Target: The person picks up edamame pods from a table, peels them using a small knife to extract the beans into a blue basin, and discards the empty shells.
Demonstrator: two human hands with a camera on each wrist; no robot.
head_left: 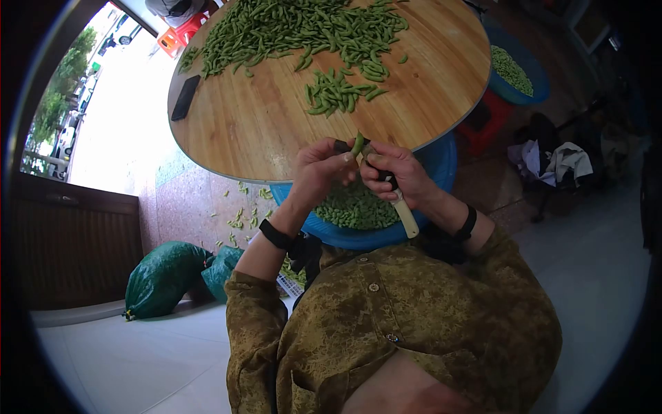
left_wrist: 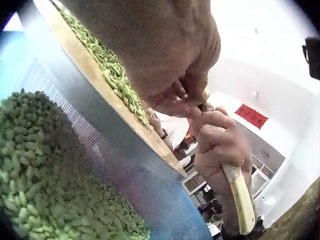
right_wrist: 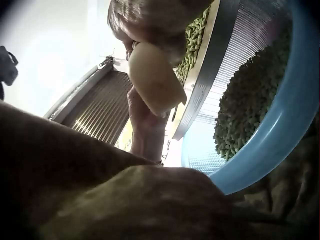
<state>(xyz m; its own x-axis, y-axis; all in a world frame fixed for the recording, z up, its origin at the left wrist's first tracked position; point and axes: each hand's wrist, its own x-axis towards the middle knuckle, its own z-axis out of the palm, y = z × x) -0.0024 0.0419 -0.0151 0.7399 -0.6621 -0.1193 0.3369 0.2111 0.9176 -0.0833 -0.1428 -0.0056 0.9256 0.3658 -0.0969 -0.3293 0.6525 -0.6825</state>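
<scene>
Above the front edge of the table, my left hand [head_left: 318, 169] pinches a green soybean pod [head_left: 358, 143] that points upward between the two hands. Dark covers show on some fingertips. My right hand [head_left: 401, 172] grips a cream-handled knife [head_left: 408, 219], its handle sticking out below the fist; the blade is mostly hidden by the fingers. In the left wrist view the fingertips of both hands meet, and the knife handle [left_wrist: 241, 202] hangs down from the right fist. Below the hands is a blue basin [head_left: 348, 240] holding shelled green beans [head_left: 362, 212].
A large heap of pods [head_left: 289, 31] covers the far part of the round wooden table [head_left: 241, 131], with a smaller pile [head_left: 338, 93] nearer. A black phone-like slab [head_left: 185, 98] lies at the left edge. Another bean-filled basin [head_left: 534, 95] stands right; green sacks [head_left: 165, 279] lie left.
</scene>
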